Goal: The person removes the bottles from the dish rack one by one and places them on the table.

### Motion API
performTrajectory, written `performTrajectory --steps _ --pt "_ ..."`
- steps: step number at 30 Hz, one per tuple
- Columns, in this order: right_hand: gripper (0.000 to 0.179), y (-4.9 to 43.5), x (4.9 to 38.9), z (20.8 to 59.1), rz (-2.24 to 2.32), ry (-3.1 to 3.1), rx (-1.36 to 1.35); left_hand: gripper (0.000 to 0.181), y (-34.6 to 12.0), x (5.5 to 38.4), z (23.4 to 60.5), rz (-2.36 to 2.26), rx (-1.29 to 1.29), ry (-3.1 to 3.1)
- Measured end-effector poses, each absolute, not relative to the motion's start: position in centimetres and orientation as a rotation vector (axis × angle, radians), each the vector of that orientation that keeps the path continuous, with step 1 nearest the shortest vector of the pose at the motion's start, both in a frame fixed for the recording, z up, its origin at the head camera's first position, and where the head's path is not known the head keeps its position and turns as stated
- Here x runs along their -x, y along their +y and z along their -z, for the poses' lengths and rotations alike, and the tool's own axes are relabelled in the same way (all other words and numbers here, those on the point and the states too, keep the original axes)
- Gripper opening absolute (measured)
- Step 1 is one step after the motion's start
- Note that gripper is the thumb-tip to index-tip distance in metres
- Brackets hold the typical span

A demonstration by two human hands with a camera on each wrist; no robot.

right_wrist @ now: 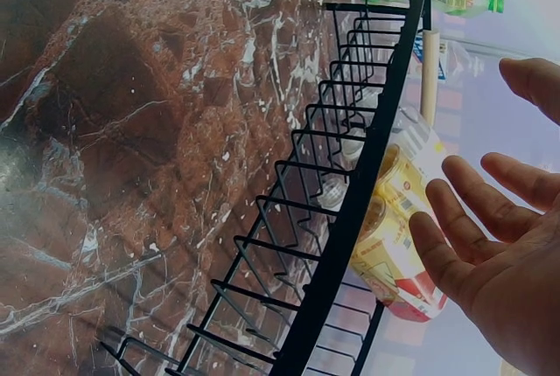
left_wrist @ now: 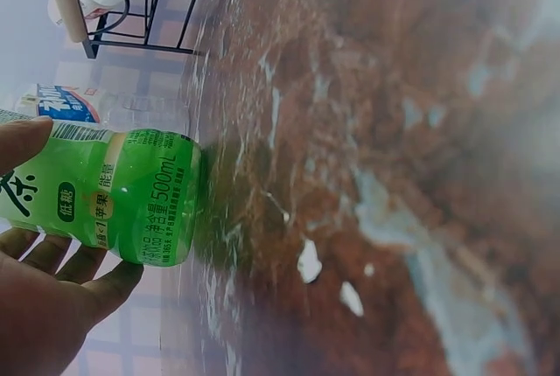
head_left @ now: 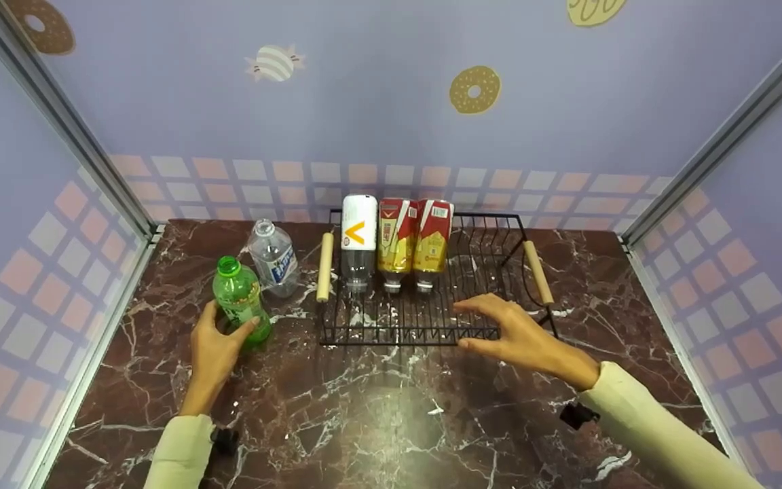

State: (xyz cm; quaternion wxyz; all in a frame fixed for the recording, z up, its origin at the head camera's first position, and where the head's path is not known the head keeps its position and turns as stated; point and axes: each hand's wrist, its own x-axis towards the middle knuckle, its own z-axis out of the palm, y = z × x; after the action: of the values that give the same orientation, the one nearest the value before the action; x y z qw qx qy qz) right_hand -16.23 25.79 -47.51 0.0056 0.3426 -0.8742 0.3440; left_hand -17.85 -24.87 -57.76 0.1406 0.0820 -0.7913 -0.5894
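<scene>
My left hand (head_left: 216,350) grips a green plastic bottle (head_left: 238,299) low on its body, thumb on one side and fingers on the other. The bottle is upright, without a cap, its base close to the marble surface in the left wrist view. Just behind it stands a clear bottle (head_left: 274,255) with a blue label, also uncapped. My right hand (head_left: 516,333) hovers over the front right of a black wire rack (head_left: 425,344), fingers spread and holding nothing. In the rack, a white-labelled bottle (head_left: 360,234) and two red-and-yellow bottles (head_left: 394,238) lie side by side, necks toward me.
The rack has wooden handles, one at the left (head_left: 325,268) and one at the right (head_left: 538,272). Dark red marble (head_left: 391,407) spreads in front of it, with small white flecks. Lilac patterned walls (head_left: 377,122) enclose the back and both sides.
</scene>
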Motion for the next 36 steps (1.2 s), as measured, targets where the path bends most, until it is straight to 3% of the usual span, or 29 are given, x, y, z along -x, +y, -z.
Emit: performTrajectory --steps 13,24,30,36 --pt "0.057 25.8 16.1 47.3 -1.111 -2.758 -1.024 0.066 -25.4 18.4 58.1 1.637 -0.223 -2.327" --pt "0.055 25.7 16.2 47.6 -1.115 -2.732 -0.992 0.092 -25.4 16.3 58.4 1.578 -0.196 -2.349" --pt "0.056 25.7 16.3 47.7 -1.128 -2.737 -0.985 0.084 -25.3 14.8 58.3 1.606 -0.257 -2.339" --pt "0.056 25.5 16.3 47.7 -1.131 -2.744 -0.99 0.06 -24.6 13.5 57.9 1.575 -0.248 -2.398"
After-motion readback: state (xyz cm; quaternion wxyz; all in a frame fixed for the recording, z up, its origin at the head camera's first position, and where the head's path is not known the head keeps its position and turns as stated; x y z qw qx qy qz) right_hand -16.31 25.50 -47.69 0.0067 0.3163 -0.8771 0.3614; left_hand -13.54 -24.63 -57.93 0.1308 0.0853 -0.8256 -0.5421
